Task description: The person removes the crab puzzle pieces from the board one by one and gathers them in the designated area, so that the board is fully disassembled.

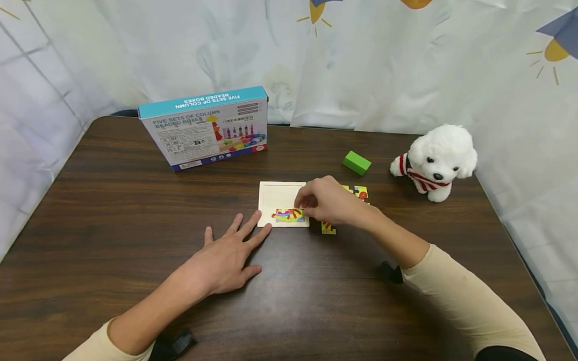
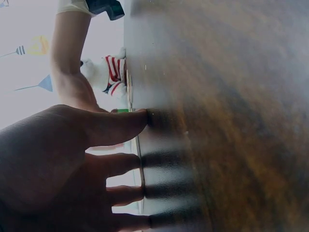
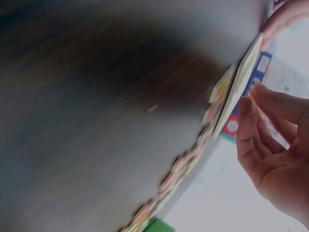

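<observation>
A pale wooden puzzle board (image 1: 282, 193) lies on the table, with a short strip of joined colourful puzzle pieces (image 1: 287, 216) along its near side. My left hand (image 1: 223, 261) rests with fingers spread, its fingertips right at the board's near left corner; the left wrist view shows the thumb (image 2: 123, 127) apart from the fingers. Over the board's right side is my right hand (image 1: 334, 199), thumb and fingertips (image 3: 246, 104) drawn together at the strip's right end, pinching a puzzle piece there that the fingers mostly hide. Loose puzzle pieces (image 1: 328, 228) lie right of the board, partly under that hand.
Behind the board stands a printed bead-toy box (image 1: 206, 131). A green block (image 1: 356, 163) lies back right, near a white plush dog (image 1: 440, 160) in a red-striped outfit. The dark wooden table (image 1: 123, 211) meets white patterned curtains (image 1: 227, 43) at its back and sides.
</observation>
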Demonstrator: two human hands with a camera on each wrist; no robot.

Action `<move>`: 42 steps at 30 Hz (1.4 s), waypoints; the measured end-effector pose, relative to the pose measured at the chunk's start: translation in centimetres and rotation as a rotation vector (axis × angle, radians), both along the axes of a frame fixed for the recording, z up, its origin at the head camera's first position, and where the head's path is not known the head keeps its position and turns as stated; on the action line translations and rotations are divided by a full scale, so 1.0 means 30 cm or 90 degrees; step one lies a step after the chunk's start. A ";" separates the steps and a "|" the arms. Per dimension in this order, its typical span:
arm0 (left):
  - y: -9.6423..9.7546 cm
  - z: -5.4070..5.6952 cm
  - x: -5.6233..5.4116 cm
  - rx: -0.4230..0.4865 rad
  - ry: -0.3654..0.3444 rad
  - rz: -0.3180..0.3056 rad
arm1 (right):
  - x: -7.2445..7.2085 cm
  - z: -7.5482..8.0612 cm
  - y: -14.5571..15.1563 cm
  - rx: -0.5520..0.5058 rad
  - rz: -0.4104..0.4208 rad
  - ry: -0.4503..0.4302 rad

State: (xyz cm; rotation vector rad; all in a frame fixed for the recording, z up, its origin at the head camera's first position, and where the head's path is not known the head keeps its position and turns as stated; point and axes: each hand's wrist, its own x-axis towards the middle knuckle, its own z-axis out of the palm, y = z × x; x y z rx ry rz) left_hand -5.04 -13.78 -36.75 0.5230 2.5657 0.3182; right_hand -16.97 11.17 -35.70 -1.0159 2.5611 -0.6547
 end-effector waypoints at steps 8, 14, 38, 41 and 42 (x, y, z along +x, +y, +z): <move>-0.002 -0.002 0.004 0.003 0.010 -0.003 | -0.013 0.003 -0.097 0.027 0.041 -0.003; -0.002 0.000 0.002 0.005 0.006 -0.001 | -0.026 -0.003 -0.132 0.047 0.069 -0.016; -0.001 0.001 0.002 0.005 0.003 0.000 | -0.024 -0.030 -0.136 0.030 0.074 -0.014; -0.001 0.002 0.002 0.004 0.002 0.001 | -0.020 -0.028 -0.135 0.027 0.075 -0.011; -0.002 0.002 0.002 0.004 0.002 0.002 | -0.018 -0.027 -0.134 0.026 0.074 -0.009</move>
